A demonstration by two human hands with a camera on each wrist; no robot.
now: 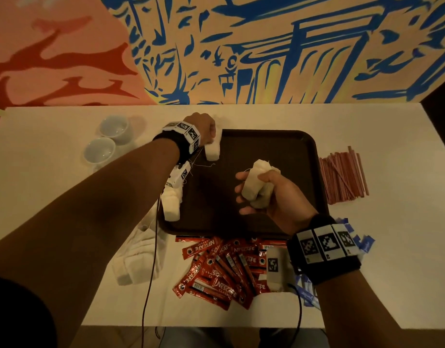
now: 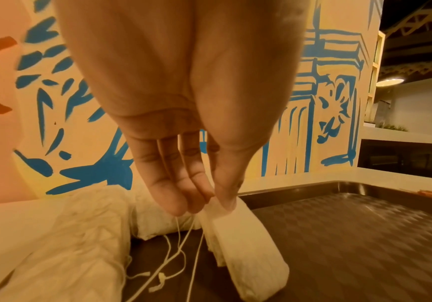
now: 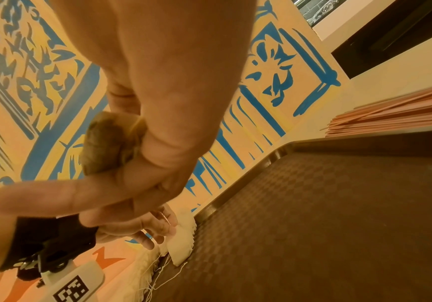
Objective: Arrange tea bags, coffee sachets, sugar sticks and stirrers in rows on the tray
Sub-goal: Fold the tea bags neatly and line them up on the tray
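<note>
A dark brown tray [image 1: 279,146] lies in the middle of the white table. At its far left corner my left hand [image 1: 208,133] pinches the top of a white tea bag [image 1: 212,152], whose lower end rests on the tray floor [image 2: 365,245]. In the left wrist view the thumb and fingers [image 2: 181,200] pinch that tea bag [image 2: 246,249], with strings trailing below. More tea bags [image 1: 171,205] lie along the tray's left edge. Above the tray's middle my right hand [image 1: 251,193] grips a bunch of tea bags [image 1: 255,178], seen brownish [image 3: 106,143] in the right wrist view.
A pile of loose tea bags [image 1: 138,254] lies left of the tray's near corner. Red coffee sachets [image 1: 221,270] are heaped at the near edge. Blue sugar sticks [image 1: 362,243] lie under my right wrist. Pink stirrers [image 1: 342,177] lie to the right. Two white cups [image 1: 108,136] stand far left.
</note>
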